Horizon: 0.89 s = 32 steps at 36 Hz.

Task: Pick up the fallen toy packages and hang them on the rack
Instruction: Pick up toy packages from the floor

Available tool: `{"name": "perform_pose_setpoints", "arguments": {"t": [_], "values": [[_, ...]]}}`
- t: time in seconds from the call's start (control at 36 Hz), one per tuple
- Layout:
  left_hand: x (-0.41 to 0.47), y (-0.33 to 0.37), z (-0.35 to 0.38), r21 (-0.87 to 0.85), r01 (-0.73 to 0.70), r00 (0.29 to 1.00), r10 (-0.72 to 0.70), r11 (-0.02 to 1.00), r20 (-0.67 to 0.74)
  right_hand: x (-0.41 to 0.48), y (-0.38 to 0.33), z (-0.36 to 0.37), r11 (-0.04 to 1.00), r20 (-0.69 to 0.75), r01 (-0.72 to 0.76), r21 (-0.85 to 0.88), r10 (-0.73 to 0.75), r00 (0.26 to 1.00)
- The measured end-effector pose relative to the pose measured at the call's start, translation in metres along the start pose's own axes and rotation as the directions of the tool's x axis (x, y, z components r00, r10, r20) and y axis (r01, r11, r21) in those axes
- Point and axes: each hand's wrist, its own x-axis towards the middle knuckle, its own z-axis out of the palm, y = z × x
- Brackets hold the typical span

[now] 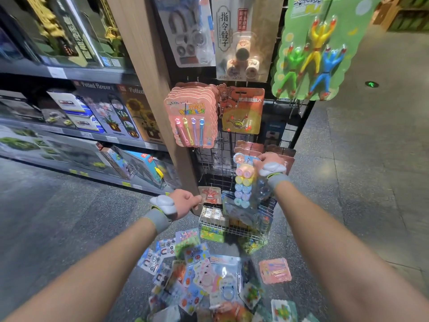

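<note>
Toy packages (204, 280) lie heaped on the floor below both hands. One long package (242, 182), a card with rows of pastel round pieces under clear plastic, is up off the pile. The right hand (270, 162) grips it by the top edge with fingers curled over the card, so the rest hangs straight down beneath the grip. Holding it there likely keeps the hang hole close to the fingers and facing the rack (222, 145), whose wire grid stands just behind the knuckles. I cannot make out the hole or a free hook. The left hand (185, 203), lower and to the left of that grip, pinches the side edge of a small red package (210, 195) between thumb and curled fingers, seemingly to steady it or move it aside. Whether that one already hangs from a hook is unclear. Under the long package sits a wire basket (232, 228), and above the left hand pink packs (192, 119) fill a hook.
</note>
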Motion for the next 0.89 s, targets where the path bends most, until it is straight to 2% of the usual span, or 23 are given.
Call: {"name": "perform_pose_setpoints", "arguments": {"t": [0.19,0.42,0.56,0.64,0.89], "values": [[-0.002,-0.001,-0.004,-0.028,0.007,1.0,-0.007,1.0,0.001,0.005,0.0,0.0,0.995,-0.003,-0.054,0.082,0.054,0.999],[-0.01,-0.006,0.0,-0.054,0.014,1.0,-0.014,0.998,-0.003,0.012,-0.003,0.0,0.996,-0.002,-0.093,0.012,0.093,0.996],[-0.019,-0.014,0.004,-0.07,0.011,1.0,-0.011,0.998,-0.002,0.021,0.003,0.008,0.971,0.005,-0.103,0.217,0.104,0.995],[-0.026,-0.018,0.006,-0.063,0.009,1.0,-0.009,0.998,-0.005,0.022,0.006,0.013,0.959,-0.014,-0.083,0.271,0.09,0.996],[-0.044,-0.054,0.023,-0.131,0.097,0.995,-0.097,0.987,0.005,0.008,0.009,0.019,0.969,-0.004,-0.086,0.233,0.089,0.996]]}}
